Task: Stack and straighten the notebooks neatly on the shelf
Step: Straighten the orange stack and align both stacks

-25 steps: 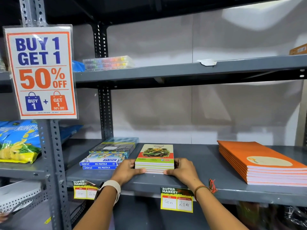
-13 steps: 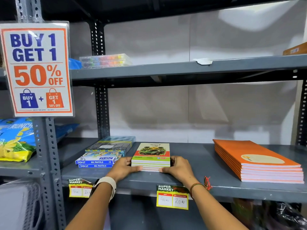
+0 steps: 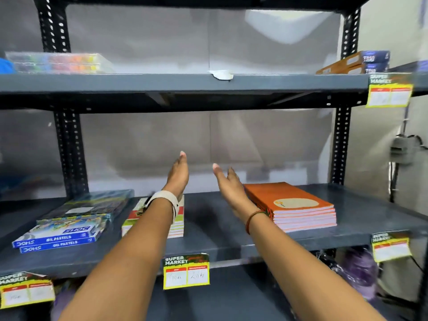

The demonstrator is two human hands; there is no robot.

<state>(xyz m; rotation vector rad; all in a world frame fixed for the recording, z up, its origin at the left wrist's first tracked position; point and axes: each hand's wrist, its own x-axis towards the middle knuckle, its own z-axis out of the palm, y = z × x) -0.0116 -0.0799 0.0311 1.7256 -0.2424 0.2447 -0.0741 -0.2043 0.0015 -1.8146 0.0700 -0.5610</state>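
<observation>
A small stack of notebooks [image 3: 178, 224] with a car picture on top lies on the grey middle shelf [image 3: 208, 237], partly hidden by my left forearm. To its right lies a bigger stack of orange notebooks [image 3: 298, 209]. My left hand [image 3: 178, 174] is raised above the small stack, fingers straight, holding nothing. My right hand [image 3: 228, 181] is lifted too, open and flat, just left of the orange stack and apart from it.
Boxes of oil pastels [image 3: 60, 237] and a flat pack [image 3: 92, 205] lie at the shelf's left. The upper shelf holds a clear colour case [image 3: 58, 62] and boxes [image 3: 356, 63]. Price tags [image 3: 186, 271] hang on the shelf edge. Black uprights [image 3: 339, 144] flank the bay.
Both hands have let go of the small notebook stack and lifted up and rightwards, open. The view has swung right; the sale sign is out of frame.
</observation>
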